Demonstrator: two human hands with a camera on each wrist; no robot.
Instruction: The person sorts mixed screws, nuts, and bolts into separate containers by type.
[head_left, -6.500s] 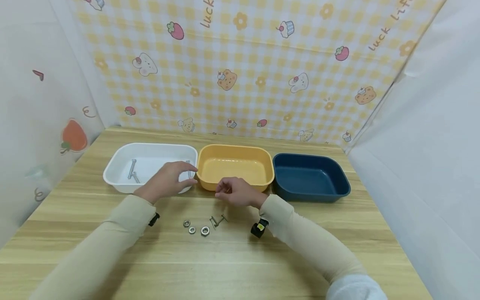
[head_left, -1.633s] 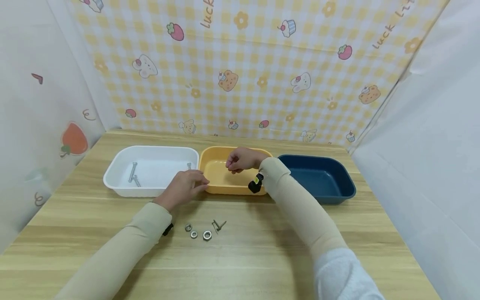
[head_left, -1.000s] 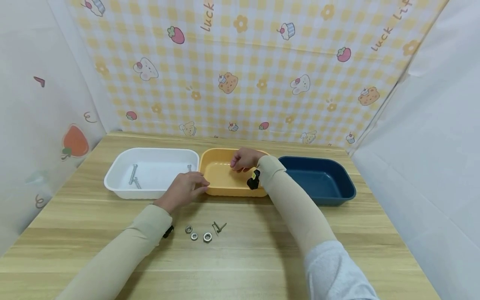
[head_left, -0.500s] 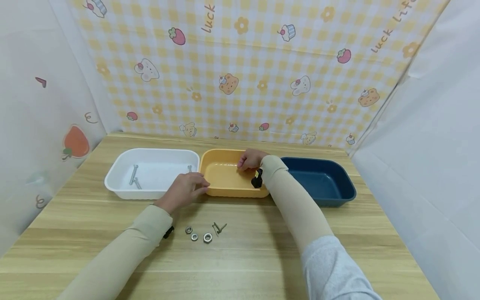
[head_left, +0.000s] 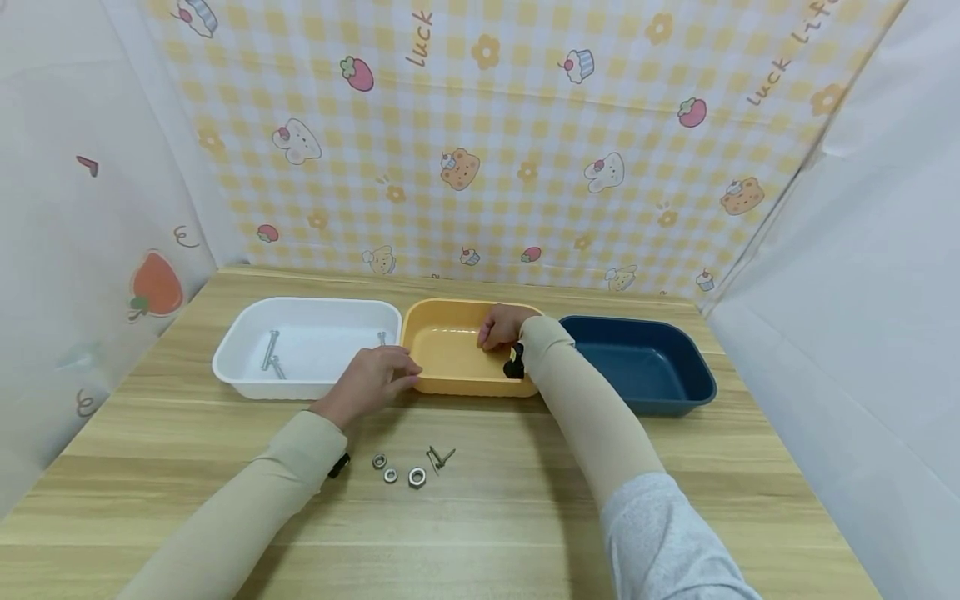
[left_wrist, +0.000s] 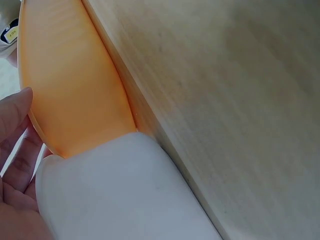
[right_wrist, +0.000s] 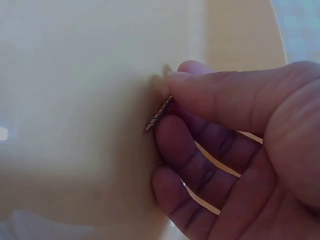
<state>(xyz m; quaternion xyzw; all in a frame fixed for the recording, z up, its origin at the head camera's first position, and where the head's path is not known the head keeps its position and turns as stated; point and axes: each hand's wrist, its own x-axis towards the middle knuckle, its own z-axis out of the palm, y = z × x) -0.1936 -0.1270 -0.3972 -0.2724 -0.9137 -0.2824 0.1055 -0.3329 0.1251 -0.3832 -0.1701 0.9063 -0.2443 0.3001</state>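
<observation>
A small dark threaded screw [right_wrist: 160,113] is pinched between the thumb and fingers of my right hand [head_left: 500,325], its pointed end sticking out. This hand is down inside the yellow tray [head_left: 442,358], toward its right side, close over the floor. My left hand [head_left: 371,377] grips the rim at the yellow tray's near left corner, thumb on the outer side, with the fingers behind the rim in the left wrist view. The adjoining corner of the white tray [left_wrist: 115,190] lies beside those fingers.
The white tray holds long silver bolts [head_left: 270,350]. A dark blue tray [head_left: 630,371] stands to the right. Three hex nuts [head_left: 417,477] and a few thin screws [head_left: 446,457] lie on the wooden table before the trays. A patterned cloth [head_left: 487,167] hangs behind.
My left hand has shifted from the white tray to the yellow tray's corner. My right hand has gone from the yellow tray's near edge into it, then rightward and lower.
</observation>
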